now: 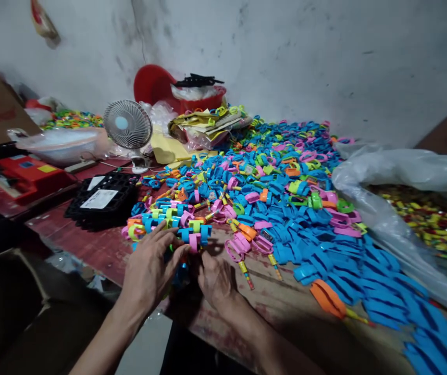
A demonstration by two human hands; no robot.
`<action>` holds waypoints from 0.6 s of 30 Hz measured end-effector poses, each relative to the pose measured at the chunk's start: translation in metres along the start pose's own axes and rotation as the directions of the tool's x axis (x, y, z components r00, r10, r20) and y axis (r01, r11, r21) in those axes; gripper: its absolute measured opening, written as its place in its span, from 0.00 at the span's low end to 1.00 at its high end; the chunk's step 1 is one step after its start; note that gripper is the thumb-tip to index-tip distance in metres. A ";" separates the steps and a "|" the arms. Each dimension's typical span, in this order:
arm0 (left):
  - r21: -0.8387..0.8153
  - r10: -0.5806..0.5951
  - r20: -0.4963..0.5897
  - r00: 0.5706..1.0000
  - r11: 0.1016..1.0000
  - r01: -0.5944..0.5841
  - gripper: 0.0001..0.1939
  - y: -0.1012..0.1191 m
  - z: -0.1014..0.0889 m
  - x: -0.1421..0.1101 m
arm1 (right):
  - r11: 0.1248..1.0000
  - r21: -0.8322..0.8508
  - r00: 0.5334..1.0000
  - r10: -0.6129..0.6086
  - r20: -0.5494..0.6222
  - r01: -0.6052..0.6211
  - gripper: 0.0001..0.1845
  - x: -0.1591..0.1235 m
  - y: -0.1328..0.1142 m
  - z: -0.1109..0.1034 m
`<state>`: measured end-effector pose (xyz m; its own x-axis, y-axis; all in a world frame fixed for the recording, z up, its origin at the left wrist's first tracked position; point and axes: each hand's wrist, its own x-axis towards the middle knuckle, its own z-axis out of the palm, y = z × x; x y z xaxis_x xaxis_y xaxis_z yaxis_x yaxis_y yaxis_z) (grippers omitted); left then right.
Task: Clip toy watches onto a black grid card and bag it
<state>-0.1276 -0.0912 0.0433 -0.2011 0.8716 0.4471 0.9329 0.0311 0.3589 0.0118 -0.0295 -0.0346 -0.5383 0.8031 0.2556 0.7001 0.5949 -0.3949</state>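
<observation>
I can read no words or numbers: the white label (99,199) on the stacked black plastic trays (125,194), left of centre, is too small to make out, as are the yellow sticker (46,169) on the red machine (38,180), far left, and the pale blue badge (121,123) on the fan (139,115), upper left

A fan (124,125) stands between a pale basin (61,152) and yellow paper (164,150).

Multicoloured plastic loops (185,235), closely bunched
</observation>
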 end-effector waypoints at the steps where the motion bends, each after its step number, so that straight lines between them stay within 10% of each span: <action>1: 0.003 -0.005 0.009 1.000 1.000 0.005 0.11 0.001 -0.002 0.000 | 0.999 0.046 1.000 -0.017 0.000 0.017 0.11 -0.003 0.004 -0.004; 6: 0.018 0.034 0.049 0.998 0.999 -0.035 0.08 0.005 -0.006 -0.001 | 0.972 0.192 0.979 -0.101 -0.177 0.135 0.18 -0.007 0.060 -0.013; 11: 0.092 0.102 -0.060 0.993 0.991 -0.096 0.09 0.005 -0.004 -0.007 | 0.998 0.019 0.975 0.057 -0.217 -0.054 0.18 0.014 0.116 -0.022; 18: 0.270 0.226 -0.081 0.971 0.942 -0.197 0.08 -0.014 0.014 -0.027 | 0.967 -0.251 0.997 0.056 0.057 -0.040 0.17 0.105 0.073 -0.070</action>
<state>-0.1313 -0.1081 0.0153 -0.0087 0.8137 0.5813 0.9995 -0.0098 0.0287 0.0396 0.1009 0.0256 -0.5244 0.8317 0.1826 0.8161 0.5521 -0.1706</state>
